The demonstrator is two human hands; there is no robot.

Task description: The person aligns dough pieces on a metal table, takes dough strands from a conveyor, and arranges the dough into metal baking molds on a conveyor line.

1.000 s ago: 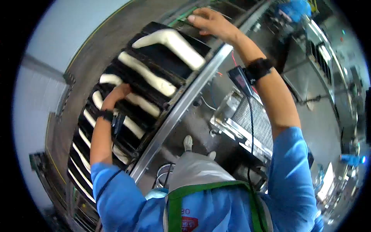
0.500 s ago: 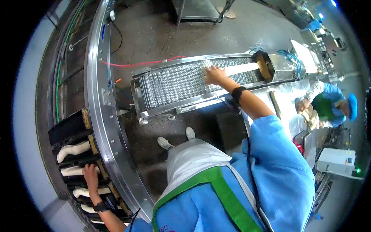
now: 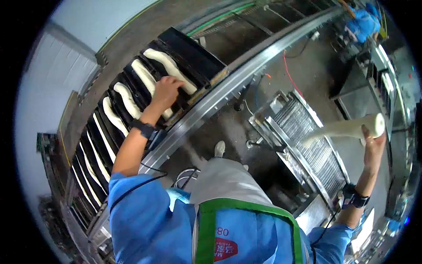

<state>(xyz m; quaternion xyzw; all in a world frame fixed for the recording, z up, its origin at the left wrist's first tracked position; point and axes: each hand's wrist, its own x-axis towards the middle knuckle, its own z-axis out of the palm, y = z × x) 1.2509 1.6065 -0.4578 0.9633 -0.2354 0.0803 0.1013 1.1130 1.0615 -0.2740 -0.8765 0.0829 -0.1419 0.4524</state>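
Observation:
In my right hand is a long piece of white dough, gripped near its thick round end. Its thinner end hangs out over the metal mesh conveyor. My left hand is over the black baking moulds, fingers apart and slightly bent, touching or just above a dough strip that it partly covers. Beside it, another dough strip lies in the end mould that holds dough. Several more strips lie in the row of moulds towards the lower left.
A steel rail runs along the moulds, between them and me. A red cable crosses the floor near the mesh conveyor. A co-worker in blue is at the far upper right, near a steel table.
My view has swung left towards the moulds. My right hand, which was on the dough on the mesh conveyor, now holds a dough piece in the air. My left hand remains at the moulds.

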